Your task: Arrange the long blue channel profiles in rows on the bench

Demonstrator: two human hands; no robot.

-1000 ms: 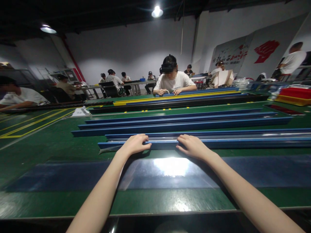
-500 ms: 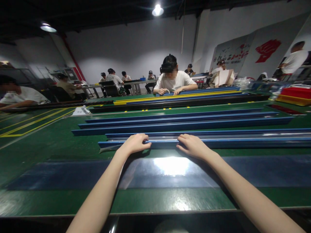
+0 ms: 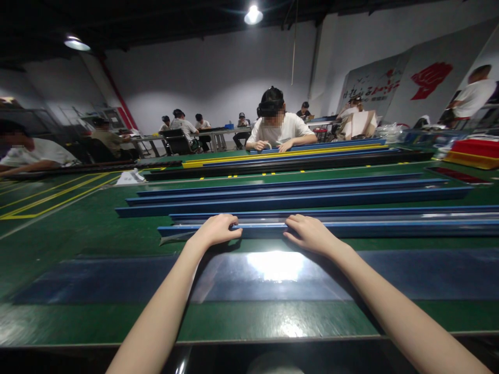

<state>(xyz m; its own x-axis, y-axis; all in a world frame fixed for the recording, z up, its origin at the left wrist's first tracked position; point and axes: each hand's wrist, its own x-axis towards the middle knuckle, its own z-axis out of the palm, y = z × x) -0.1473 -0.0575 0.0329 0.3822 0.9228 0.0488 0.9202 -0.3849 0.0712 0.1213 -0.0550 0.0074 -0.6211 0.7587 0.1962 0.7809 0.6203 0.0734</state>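
Observation:
A long blue channel strip (image 3: 261, 231) lies across the green table (image 3: 128, 239), with a pale inner surface. My left hand (image 3: 218, 228) grips its near wall, thumb on the near side and fingers over the top edge. Further right, my right hand (image 3: 307, 232) grips the same wall in the same way. A stretch of the strip shows between the two hands. Nearer to me, under my forearms, a flat translucent sheet (image 3: 117, 280) lies on the table and reflects a bright lamp.
Beyond the hands lie several blue strips (image 3: 292, 200), a black strip (image 3: 331, 164) and a yellow strip (image 3: 226, 160). A person (image 3: 278, 124) leans over the far side. Red and yellow bins (image 3: 473, 153) stand at the right, a white object (image 3: 130, 177) at the left.

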